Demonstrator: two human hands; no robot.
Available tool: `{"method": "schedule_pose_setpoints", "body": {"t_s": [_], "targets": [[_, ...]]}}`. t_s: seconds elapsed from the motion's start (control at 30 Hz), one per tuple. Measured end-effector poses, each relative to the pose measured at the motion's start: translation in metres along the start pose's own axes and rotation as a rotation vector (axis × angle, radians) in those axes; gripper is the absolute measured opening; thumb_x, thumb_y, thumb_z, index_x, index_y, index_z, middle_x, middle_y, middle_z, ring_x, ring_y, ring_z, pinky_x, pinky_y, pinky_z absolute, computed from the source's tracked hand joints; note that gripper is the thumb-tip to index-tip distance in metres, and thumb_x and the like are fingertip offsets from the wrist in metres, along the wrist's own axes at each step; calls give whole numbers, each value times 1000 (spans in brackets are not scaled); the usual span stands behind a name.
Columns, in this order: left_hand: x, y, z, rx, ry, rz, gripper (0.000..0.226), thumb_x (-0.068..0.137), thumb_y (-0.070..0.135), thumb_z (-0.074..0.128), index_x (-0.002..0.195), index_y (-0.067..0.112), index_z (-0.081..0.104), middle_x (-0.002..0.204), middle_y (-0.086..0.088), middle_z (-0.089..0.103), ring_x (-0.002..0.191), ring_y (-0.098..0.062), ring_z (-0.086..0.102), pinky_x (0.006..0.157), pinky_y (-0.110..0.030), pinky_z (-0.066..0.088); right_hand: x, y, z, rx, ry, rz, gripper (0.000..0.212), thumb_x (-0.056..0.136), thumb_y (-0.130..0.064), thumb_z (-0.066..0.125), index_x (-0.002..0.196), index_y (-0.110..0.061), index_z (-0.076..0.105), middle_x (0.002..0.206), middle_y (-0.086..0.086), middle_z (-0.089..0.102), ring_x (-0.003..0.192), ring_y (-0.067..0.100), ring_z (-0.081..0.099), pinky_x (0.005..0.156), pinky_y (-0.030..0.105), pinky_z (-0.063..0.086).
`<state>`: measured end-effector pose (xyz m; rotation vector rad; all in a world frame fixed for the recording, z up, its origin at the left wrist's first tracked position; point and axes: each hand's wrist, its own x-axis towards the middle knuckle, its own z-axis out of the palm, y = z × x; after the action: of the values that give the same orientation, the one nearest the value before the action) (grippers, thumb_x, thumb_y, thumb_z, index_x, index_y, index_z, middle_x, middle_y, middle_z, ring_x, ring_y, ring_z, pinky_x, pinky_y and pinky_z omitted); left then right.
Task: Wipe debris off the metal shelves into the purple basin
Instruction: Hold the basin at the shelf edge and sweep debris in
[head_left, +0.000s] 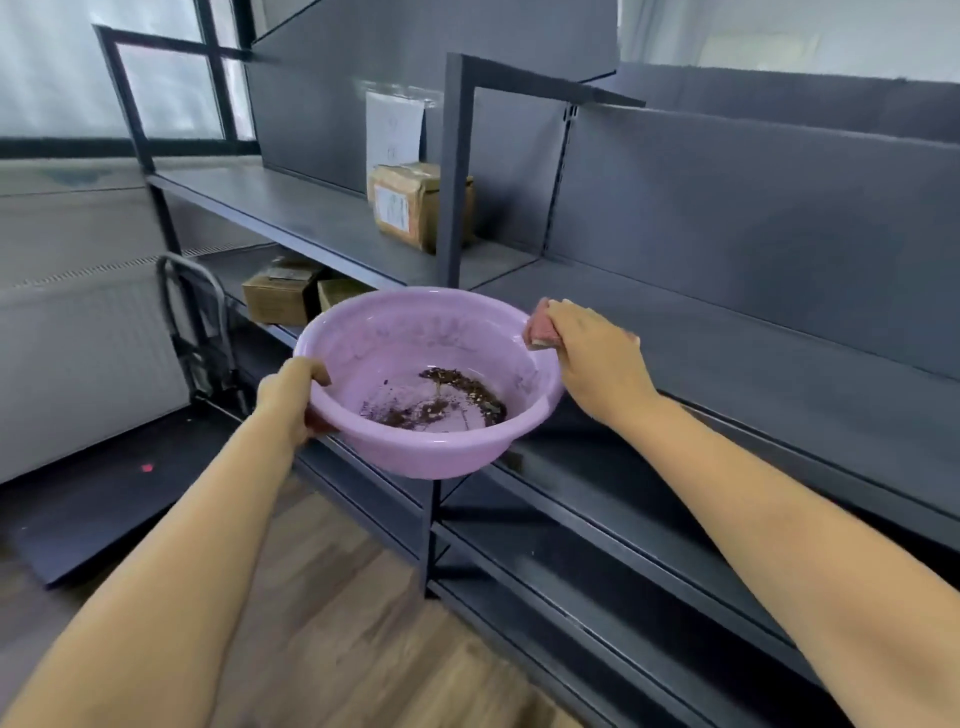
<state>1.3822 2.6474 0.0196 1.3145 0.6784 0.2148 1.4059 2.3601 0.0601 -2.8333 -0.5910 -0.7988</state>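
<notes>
My left hand (293, 397) grips the left rim of the purple basin (363, 332), which hangs in the air against the front edge of the dark metal shelf (727, 353). Brown debris (457, 397) lies in a curved streak on the basin's bottom. My right hand (592, 358) holds a pink sponge (543, 330) at the basin's right rim, just above the shelf surface.
A taped cardboard parcel (410, 205) stands on the upper left shelf beside a vertical post (452, 171). Two cardboard boxes (283, 291) sit on a lower shelf behind the basin. A trolley handle (192, 280) stands to the left on the wooden floor (332, 597). More shelves run below.
</notes>
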Motion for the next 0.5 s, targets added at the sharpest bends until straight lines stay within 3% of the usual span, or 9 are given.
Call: {"method": "schedule_pose_setpoints", "body": {"t_s": [0.07, 0.17, 0.27, 0.37, 0.5], "targets": [[14, -18, -29, 42, 50, -21, 42, 74, 2, 48, 116, 1, 51, 80, -12, 52, 64, -28, 52, 52, -33, 46, -7, -15, 24, 24, -48, -50, 32, 91, -10, 49, 122, -18, 52, 119, 0, 57, 108, 21, 54, 73, 27, 32], [24, -50, -56, 105, 101, -60, 23, 79, -2, 48, 102, -1, 52, 72, -12, 48, 57, -28, 45, 37, -25, 43, -23, -32, 52, 122, -148, -40, 32, 88, -7, 47, 118, -15, 56, 118, 1, 57, 109, 20, 53, 74, 26, 33], [32, -90, -67, 119, 106, -130, 11, 80, -4, 48, 90, -2, 52, 79, -14, 51, 57, -27, 46, 43, -29, 44, -39, -39, 83, 142, -231, 20, 32, 88, -8, 43, 115, -18, 56, 115, -3, 56, 108, 16, 52, 68, 26, 30], [42, -137, -65, 140, 108, -216, 8, 79, -5, 49, 85, -1, 53, 74, -13, 52, 56, -27, 47, 36, -25, 46, -56, -37, 119, 137, -303, 61, 25, 89, -9, 44, 108, -19, 56, 109, -6, 56, 100, 14, 51, 64, 23, 22], [52, -196, -43, 180, 120, -311, 14, 79, -5, 51, 67, 2, 49, 70, -13, 50, 55, -28, 44, 51, -28, 40, -76, -22, 167, 144, -400, 68, 23, 86, -5, 47, 96, -25, 52, 99, -12, 55, 89, 8, 46, 61, 28, 28]]}}
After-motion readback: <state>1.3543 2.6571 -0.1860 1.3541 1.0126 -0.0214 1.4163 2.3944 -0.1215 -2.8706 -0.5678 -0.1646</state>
